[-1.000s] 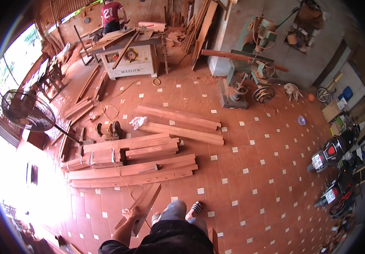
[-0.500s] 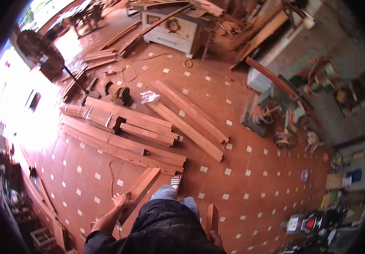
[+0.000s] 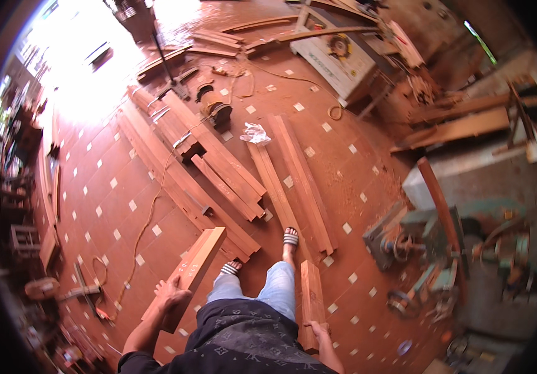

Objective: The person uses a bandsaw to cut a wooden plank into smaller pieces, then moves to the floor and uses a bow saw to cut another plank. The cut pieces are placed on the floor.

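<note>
My left hand (image 3: 171,294) is wrapped round a thick reddish wooden beam (image 3: 195,260) at my left side. Its far end tilts up and forward, and faint pale marks show on its face. On the other side my right hand (image 3: 318,330) grips a second, narrower-looking wooden beam (image 3: 311,288), which points forward beside my right leg. Part of each hand's fingers is hidden by the wood. Ahead of my feet, long wooden beams (image 3: 218,163) lie in a group on the tiled floor. To their right are two more, a beam (image 3: 273,193) and a wider board (image 3: 304,187).
A crumpled plastic bag (image 3: 256,134) rests at one beam's far end. A cord (image 3: 150,246) crosses the floor on the left. Beyond stand a fan's pole (image 3: 161,53) and a white table saw (image 3: 330,62). Green machinery (image 3: 430,237) stands at right.
My view has turned to the right and my right foot has stepped forward beside the loose beams. Both held beams have come with me; the right one now shows more fully.
</note>
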`<state>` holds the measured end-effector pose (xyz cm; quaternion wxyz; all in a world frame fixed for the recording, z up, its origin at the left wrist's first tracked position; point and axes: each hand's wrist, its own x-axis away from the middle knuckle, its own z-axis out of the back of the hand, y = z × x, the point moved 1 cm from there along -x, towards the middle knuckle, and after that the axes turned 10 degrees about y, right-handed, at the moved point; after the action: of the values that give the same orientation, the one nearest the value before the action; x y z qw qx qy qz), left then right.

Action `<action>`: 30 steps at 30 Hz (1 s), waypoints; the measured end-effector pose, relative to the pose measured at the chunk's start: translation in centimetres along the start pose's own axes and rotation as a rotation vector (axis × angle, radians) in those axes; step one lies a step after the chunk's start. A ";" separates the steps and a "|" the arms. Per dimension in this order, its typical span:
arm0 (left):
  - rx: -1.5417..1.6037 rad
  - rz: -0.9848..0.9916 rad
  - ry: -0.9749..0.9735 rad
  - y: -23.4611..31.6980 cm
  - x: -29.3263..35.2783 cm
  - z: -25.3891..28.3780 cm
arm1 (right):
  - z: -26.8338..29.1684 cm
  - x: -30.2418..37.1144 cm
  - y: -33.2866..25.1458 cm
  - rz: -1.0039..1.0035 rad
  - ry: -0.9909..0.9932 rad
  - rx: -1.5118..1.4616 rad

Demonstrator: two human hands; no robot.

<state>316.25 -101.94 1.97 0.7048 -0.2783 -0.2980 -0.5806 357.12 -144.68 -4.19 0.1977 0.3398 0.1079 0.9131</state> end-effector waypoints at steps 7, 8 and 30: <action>0.182 0.318 0.055 6.7 3.9 -4.2 | 10.4 -9.7 -16.4 0.633 0.293 0.439; 0.329 0.293 0.008 6.8 4.2 -5.1 | 11.1 -10.3 -18.4 0.680 0.282 0.474; 1.313 0.597 0.018 18.9 3.3 -22.2 | -19.3 -9.1 -73.9 1.493 0.431 0.228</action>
<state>337.44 -117.20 -11.27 0.8577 0.1379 -0.4908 -0.0666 371.86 -83.40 -48.31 -0.5297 0.1561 -0.0201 0.8335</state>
